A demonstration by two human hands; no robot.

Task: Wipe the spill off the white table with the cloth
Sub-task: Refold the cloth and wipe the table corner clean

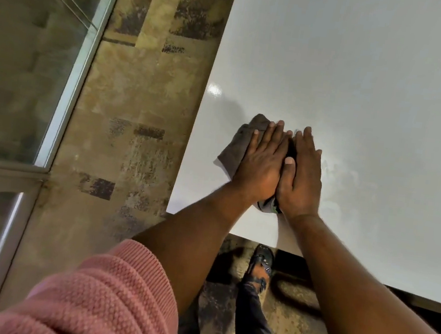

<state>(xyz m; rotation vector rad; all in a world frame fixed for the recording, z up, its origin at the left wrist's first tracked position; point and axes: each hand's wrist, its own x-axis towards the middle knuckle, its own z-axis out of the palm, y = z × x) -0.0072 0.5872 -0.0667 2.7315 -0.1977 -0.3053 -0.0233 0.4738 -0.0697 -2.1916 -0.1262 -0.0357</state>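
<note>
Near the left front corner of the glossy white table, both bare hands lie flat, side by side, on a dark grey-brown cloth.

Left hand: palm down, fingers straight and close together, pointing to the far side. Covers the cloth's right portion; the cloth's crumpled left part sticks out past the fingers toward the table's left edge.

Right hand: palm down, fingers together, thumb tucked against the left hand. The two hands touch along their inner edges. A small fold of cloth shows between the wrists at the near side. How far the cloth reaches under the right palm cannot be told.

Spill: faint dull smears on the table just right of the right hand, patchy against the shine. A bright light reflection sits near the left edge, beyond the cloth.

Pink knitted sleeve pushed up the left forearm. Below the table's near edge, a dark trouser leg and a sandalled foot on a mottled tan and brown floor. Glass partition with pale metal frame at far left.
</note>
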